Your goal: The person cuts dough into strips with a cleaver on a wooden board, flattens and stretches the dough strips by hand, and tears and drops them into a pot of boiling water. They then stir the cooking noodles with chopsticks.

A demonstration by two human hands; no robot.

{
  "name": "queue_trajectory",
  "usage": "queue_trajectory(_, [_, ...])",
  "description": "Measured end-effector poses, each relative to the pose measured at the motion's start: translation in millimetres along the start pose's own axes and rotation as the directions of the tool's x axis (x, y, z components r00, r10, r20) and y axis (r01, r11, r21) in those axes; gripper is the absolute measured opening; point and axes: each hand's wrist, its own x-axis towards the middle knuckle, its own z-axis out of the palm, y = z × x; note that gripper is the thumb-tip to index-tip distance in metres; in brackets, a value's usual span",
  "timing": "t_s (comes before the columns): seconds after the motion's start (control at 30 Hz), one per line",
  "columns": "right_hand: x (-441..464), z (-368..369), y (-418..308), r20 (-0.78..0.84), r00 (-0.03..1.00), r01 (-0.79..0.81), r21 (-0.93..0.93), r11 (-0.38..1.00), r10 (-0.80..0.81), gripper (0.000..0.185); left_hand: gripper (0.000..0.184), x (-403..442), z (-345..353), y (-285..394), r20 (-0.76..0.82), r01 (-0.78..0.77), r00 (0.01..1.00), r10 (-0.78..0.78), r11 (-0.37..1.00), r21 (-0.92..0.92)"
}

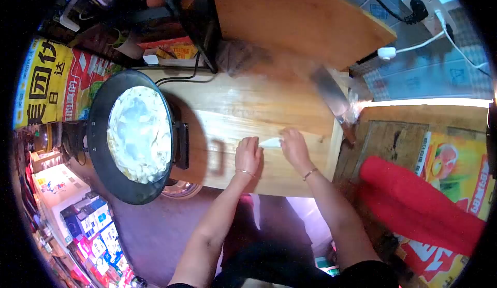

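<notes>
A small white piece [270,143] lies on the wooden board [243,106], between my two hands. My left hand [248,156] rests at its left end, fingers together and curled; whether they grip it is hard to see. At its other end is my right hand [295,147], the fingers bent toward the piece and partly blurred. To the left a dark round pan [98,148] holds a large white mass [139,132] with an uneven edge. A cleaver [330,94] lies at the board's right edge, its handle toward me.
Behind the board leans a brown wooden panel [295,18]. A power strip [425,8] with cables is at the upper right. Red cloth [414,200] lies over printed boxes on the right. A black shelf frame [181,18] stands at the back left.
</notes>
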Motion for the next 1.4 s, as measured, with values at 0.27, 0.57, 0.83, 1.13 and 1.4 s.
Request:
queue_trajectory(0.27, [19, -5, -2, 0.253, 0.967, 0.050, -0.117, 0.992, -0.019, 0.017, 0.026, 22, 17, 4, 0.134, 0.062, 0.989, -0.070, 0.996, 0.067])
queue_trajectory(0.57, [-4, -56, -2, 0.427, 0.898, -0.089, 0.410, 0.908, -0.105, 0.016, 0.018, 16, -5, 9, 0.146, -0.152, 0.971, 0.188, 0.962, -0.225])
queue_trajectory(0.83, [-20, -90, -67, 0.422, 0.860, -0.144, 0.742, 0.655, -0.288, 0.033, 0.018, -18, -106, 66, 0.326, 0.230, 0.941, -0.090, 0.876, -0.423])
queue_trajectory(1.13, [-42, -100, -186, 0.505, 0.808, -0.208, 0.727, 0.654, -0.304, 0.021, 0.014, -83, -212, 73, -0.038, 0.198, 0.964, -0.262, 0.809, -0.554])
queue_trajectory(1.4, [-60, -80, -300, 0.479, 0.772, -0.142, 0.771, 0.621, -0.418, 0.019, 0.016, -138, -315, 24, 0.116, 0.313, 0.922, -0.370, 0.534, -0.786])
